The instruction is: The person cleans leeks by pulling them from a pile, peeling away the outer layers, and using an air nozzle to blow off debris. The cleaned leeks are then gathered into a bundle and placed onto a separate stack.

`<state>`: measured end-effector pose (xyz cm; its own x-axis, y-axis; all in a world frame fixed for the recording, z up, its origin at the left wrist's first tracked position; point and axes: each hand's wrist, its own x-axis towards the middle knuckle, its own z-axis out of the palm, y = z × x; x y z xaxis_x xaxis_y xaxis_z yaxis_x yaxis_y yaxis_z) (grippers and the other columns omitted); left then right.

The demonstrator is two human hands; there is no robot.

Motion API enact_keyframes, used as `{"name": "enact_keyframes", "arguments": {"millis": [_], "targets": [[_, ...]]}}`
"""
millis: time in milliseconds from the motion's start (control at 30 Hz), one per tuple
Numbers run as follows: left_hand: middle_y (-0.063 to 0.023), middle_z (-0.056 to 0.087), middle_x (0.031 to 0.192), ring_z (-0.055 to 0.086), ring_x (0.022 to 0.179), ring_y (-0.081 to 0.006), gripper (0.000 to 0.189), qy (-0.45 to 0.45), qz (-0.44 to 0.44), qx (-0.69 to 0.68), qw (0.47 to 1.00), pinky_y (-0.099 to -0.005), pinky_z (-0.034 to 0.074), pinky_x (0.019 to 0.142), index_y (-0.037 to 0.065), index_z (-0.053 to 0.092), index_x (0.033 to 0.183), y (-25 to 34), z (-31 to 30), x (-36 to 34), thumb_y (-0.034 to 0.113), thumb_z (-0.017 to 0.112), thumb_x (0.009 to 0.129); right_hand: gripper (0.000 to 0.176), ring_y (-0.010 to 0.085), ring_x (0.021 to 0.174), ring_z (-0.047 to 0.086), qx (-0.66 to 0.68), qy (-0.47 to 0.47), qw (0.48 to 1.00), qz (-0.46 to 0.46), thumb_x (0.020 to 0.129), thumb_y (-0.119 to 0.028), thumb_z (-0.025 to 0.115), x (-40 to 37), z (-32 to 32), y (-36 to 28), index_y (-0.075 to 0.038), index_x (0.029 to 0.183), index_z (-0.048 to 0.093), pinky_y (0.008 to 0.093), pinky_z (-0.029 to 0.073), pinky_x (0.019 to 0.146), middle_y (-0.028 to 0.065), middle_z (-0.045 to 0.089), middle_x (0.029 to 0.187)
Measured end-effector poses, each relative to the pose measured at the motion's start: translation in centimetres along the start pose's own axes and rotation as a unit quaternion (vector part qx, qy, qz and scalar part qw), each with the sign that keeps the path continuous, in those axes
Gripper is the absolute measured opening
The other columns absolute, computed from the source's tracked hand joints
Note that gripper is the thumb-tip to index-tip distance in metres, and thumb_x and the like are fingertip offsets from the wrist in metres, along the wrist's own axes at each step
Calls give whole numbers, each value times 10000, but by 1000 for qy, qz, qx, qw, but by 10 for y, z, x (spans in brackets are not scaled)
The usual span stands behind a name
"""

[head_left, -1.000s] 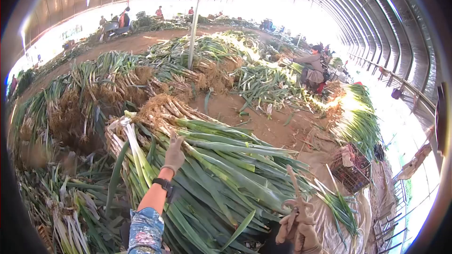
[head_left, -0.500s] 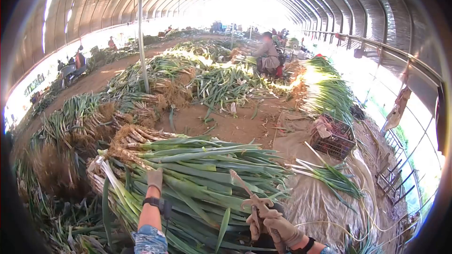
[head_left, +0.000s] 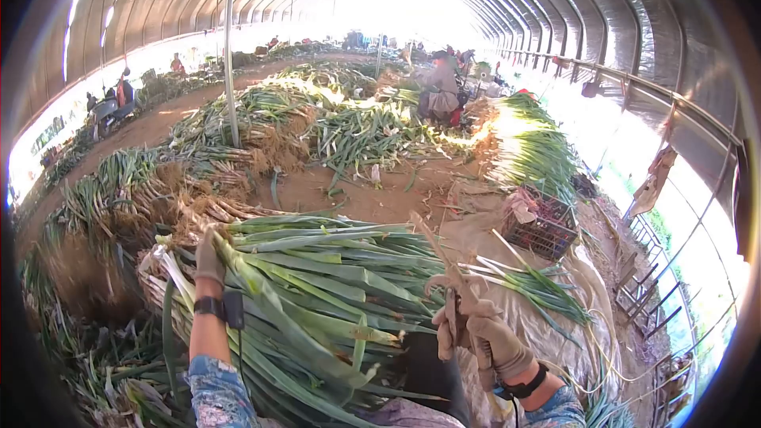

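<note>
A big heap of long green onions (head_left: 333, 269) lies in front of me, roots to the left and green leaves fanning right. My left hand (head_left: 210, 259), in a tan glove, is closed around a green onion (head_left: 273, 297) near its root end, at the heap's left side. Its leaves slant down toward me over the others. My right hand (head_left: 499, 341), gloved too, is closed on a brown knife-like tool (head_left: 434, 246) with a long narrow blade and curved guard. The blade points up and left, overlapping the leaf tips in this view.
A few green onions (head_left: 527, 289) lie on a pale sheet (head_left: 583, 357) at right, near a dark plastic crate (head_left: 543, 230). More onion piles (head_left: 269, 115) stretch behind and left, around a metal pole (head_left: 231, 55). A person (head_left: 441, 91) sits farther back beside a bright onion stack (head_left: 527, 143).
My left hand has moved up and left to the root ends and now holds an onion, its leaves shifted toward me. My right hand with the tool has moved slightly right and up.
</note>
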<state>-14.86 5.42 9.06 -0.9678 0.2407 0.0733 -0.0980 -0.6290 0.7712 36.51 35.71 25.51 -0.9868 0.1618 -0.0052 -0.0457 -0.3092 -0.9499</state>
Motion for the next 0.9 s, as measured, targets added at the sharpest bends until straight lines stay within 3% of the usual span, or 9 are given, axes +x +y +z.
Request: {"name": "enact_keyframes", "arguments": {"millis": [67,167,233,333,433,533,667,867,900], "targets": [[-48,632,805,629,686,-186,241,68,-111,49,990,-347,550,635,82,584,1003,-21,16,-68,320,549,1021,513,235,772,647,-2,8,999,-36,902,-284,602,-1,10,-9,109,1222,525,321,545,716,152,623,886],[-95,623,851,629,700,-277,211,101,-212,40,971,-438,568,688,50,577,1056,-126,-80,-90,247,556,984,442,216,766,641,-21,17,999,20,921,-209,574,7,7,10,110,1223,528,307,535,707,138,623,893],[-83,612,842,630,742,-270,180,130,-234,-75,961,-443,568,726,64,587,1048,-86,-22,-148,230,574,980,395,197,764,639,-76,13,997,28,928,-170,552,18,12,22,99,1217,538,296,528,702,126,623,896],[-63,622,881,636,791,-235,223,8,-177,21,984,-404,557,757,86,595,1077,-77,-35,-152,291,572,991,348,172,759,634,-114,-10,991,71,933,-144,529,39,28,44,76,1201,556,278,512,694,107,619,895],[-57,679,1054,669,968,-231,272,-20,-251,-95,963,-394,555,849,60,591,1216,-63,-40,-163,233,557,1010,286,138,741,619,-173,-38,979,103,913,-104,568,67,63,58,53,1151,583,257,495,680,78,613,879],[-91,611,1215,627,1074,-223,603,18,-236,3,972,-392,539,877,110,290,1526,-56,-31,-185,142,566,991,237,119,696,593,-250,-54,953,163,883,-130,656,99,86,87,32,1052,613,268,488,656,50,605,818],[-76,615,1161,617,1031,-173,619,54,-187,157,968,-322,520,854,59,316,1508,-59,-22,-190,81,596,956,232,99,647,560,-469,-134,860,154,900,-223,675,125,96,127,-11,955,597,272,465,601,23,592,732],[-102,611,1167,625,997,-184,665,70,-127,79,986,-313,517,856,15,348,1475,-83,-31,-186,-4,634,876,208,111,668,577,-445,-123,851,251,912,-195,671,146,93,144,-16,982,591,269,476,629,9,599,791],[-112,616,1163,629,988,-187,661,77,-111,83,987,-315,517,852,-6,359,1461,-87,-31,-185,-14,640,863,214,109,654,572,-473,-136,845,209,907,-209,673,153,94,148,-19,967,593,273,469,611,24,600,769]]}}
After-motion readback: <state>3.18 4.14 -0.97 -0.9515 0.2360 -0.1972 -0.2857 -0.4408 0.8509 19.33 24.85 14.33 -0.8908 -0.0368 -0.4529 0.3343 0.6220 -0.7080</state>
